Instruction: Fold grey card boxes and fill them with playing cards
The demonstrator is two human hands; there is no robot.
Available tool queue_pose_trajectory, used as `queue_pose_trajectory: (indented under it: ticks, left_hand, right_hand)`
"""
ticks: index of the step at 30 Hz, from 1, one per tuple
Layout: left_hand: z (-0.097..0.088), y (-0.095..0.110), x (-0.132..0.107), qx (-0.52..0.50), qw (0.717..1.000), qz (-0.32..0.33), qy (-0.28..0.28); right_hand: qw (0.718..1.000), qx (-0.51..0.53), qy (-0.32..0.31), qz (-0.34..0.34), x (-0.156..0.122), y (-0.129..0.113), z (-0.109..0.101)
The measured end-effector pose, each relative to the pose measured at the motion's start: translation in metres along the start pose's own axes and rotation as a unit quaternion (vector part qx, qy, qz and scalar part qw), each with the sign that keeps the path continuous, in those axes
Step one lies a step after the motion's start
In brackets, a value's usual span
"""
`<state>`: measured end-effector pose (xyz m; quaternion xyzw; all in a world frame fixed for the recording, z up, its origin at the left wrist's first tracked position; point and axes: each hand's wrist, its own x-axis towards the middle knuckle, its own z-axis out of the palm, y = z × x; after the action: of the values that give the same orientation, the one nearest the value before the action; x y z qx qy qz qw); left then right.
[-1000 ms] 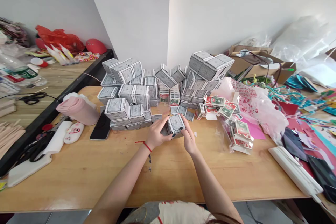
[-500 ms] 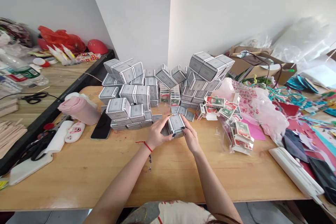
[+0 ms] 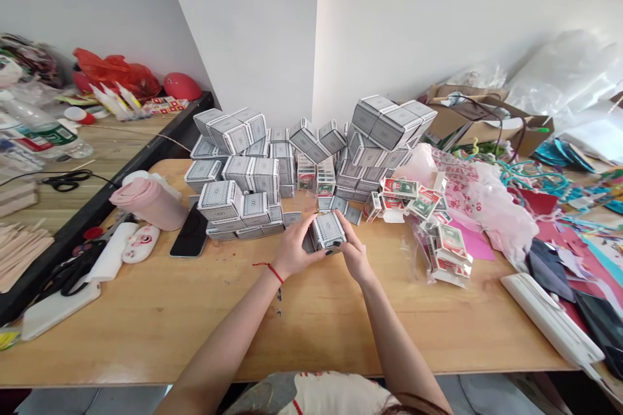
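Both my hands meet over the middle of the wooden table (image 3: 146,331), holding one small grey patterned box (image 3: 328,229). My left hand (image 3: 292,251), with a red string on its wrist, wraps the box's left side. My right hand (image 3: 354,253) grips the right side, fingers curled over the top edge. Right behind the box rises a big pile of the same grey boxes (image 3: 253,175). Small red and green card packs (image 3: 413,198) lie loose to the right of my hands.
A black phone (image 3: 189,238), a pink roll (image 3: 146,202) and scissors (image 3: 63,275) lie at the left. A pink plastic bag (image 3: 487,204), a clear bag of card packs (image 3: 445,249), cardboard boxes (image 3: 487,117) and coloured paper scraps crowd the right. A second table stands far left.
My hands have stayed in place; the fingers shifted slightly around the grey box, which now sits a little more tilted between them.
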<state>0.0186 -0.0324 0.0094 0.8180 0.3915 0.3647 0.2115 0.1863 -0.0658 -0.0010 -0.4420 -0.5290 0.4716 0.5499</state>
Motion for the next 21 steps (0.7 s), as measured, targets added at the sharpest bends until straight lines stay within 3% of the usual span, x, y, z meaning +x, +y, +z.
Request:
queue_pose_trajectory:
  ticks: [5,15,17,21]
  left_hand:
    - [0.002,0.001,-0.001,-0.009,1.000,-0.013,0.016]
    - [0.004,0.000,-0.003,-0.110,0.992,-0.054,0.039]
    - [0.005,0.000,-0.002,-0.187,0.977,-0.076,0.068]
    - [0.007,0.002,-0.001,-0.346,0.915,-0.125,0.168]
  right_hand:
    - [0.995,0.078,-0.063,-0.007,0.003,-0.005,-0.007]
    - [0.995,0.094,-0.013,-0.024,0.004,0.001,-0.003]
    - [0.996,0.090,0.010,-0.012,0.001,0.005,-0.004]
    - [0.993,0.080,0.072,0.041,-0.006,0.011,-0.009]
